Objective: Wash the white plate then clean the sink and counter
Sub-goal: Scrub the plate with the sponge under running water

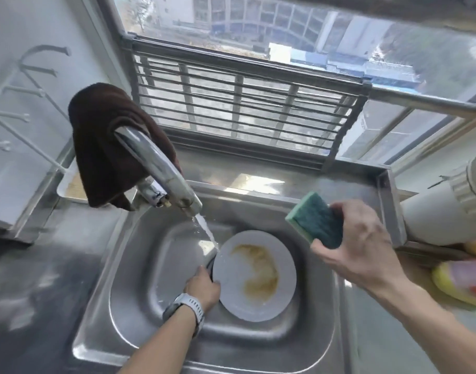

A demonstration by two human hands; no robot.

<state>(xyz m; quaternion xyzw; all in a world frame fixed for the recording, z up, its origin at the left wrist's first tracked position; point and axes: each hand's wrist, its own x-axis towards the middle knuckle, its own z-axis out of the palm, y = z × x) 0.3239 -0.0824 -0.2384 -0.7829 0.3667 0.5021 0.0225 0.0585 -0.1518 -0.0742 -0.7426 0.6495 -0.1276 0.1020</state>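
Note:
A white plate smeared with yellowish-brown food residue lies inside the steel sink. My left hand grips the plate's left rim, a grey watch on its wrist. Water runs from the chrome tap onto the plate's upper left edge. My right hand holds a green sponge with a pale underside above the sink's right rim, higher than the plate.
A dark brown cloth hangs over the tap. A metal rack stands against the window behind the sink. A white container and yellow-pink sponges lie on the right counter. A white drying rack stands left.

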